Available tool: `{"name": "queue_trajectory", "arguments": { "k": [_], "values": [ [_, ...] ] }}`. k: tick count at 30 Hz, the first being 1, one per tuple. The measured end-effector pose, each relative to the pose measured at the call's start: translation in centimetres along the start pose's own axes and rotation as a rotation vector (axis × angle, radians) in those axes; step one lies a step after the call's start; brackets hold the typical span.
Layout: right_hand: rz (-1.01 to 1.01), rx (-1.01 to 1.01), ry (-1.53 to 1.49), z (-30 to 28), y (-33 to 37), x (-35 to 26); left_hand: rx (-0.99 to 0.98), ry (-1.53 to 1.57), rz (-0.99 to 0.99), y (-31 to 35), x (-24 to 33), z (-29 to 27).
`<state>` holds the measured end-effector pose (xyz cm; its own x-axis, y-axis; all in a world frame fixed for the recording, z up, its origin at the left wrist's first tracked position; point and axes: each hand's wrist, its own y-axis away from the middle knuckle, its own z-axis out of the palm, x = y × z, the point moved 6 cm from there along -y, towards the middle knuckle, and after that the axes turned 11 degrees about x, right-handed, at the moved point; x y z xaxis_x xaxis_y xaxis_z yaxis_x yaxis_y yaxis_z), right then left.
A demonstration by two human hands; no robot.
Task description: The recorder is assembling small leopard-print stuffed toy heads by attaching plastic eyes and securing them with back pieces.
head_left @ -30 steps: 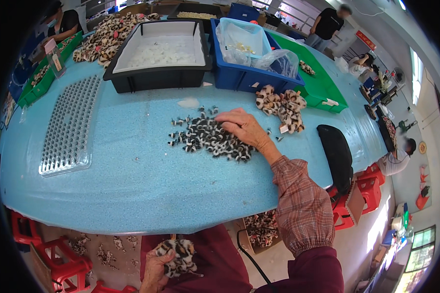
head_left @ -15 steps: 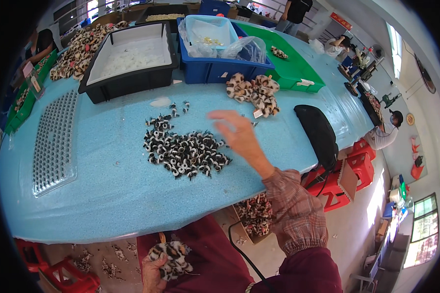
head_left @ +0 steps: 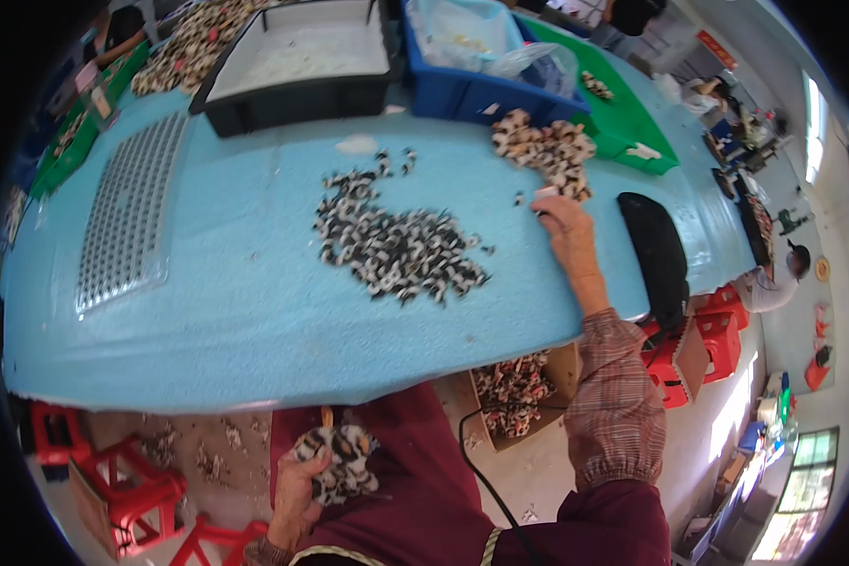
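My left hand [head_left: 302, 481] is closed around a spotted plush piece [head_left: 347, 464], cream with black and tan spots, above my lap. A small tan-orange bit sticks up from its top. On the table, my right hand [head_left: 570, 231] reaches to the near edge of a heap of spotted plush pieces [head_left: 542, 141]. Its fingers are pinched beside a white tag [head_left: 545, 193]. A dark bit shows at the fingertips, too small and blurred to identify. Left of that hand spreads a pile of small black-and-white plastic parts [head_left: 401, 250], with one loose part [head_left: 519, 199] near the fingers.
A clear tray of dark studs [head_left: 134, 212] lies at the left. Black [head_left: 297, 111], blue [head_left: 495, 97] and green [head_left: 646, 156] bins line the back. A black pouch [head_left: 653, 255] lies at right. Below are a carton of plush [head_left: 561, 373] and red stools [head_left: 141, 491]. Other people sit farther off.
My right hand has moved from above the table, fingers spread, to beside the white tag, fingers now pinched. The whole view has shifted. My left hand keeps hold of the plush piece.
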<state>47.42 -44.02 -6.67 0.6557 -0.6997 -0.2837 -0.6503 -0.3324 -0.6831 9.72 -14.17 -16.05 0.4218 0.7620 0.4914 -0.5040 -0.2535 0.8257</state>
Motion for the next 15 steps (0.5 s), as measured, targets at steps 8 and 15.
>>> {"name": "queue_trajectory", "arguments": {
  "k": [8,15],
  "values": [
    [0.548,0.037,-0.595,-4.4,1.1,-9.9,-0.156,0.248,-0.165,-0.7,-0.1,1.0],
    [0.538,-0.533,-1.111,0.7,10.4,-26.7,-0.083,0.276,-0.153,0.7,-0.1,0.1]
  ]
}}
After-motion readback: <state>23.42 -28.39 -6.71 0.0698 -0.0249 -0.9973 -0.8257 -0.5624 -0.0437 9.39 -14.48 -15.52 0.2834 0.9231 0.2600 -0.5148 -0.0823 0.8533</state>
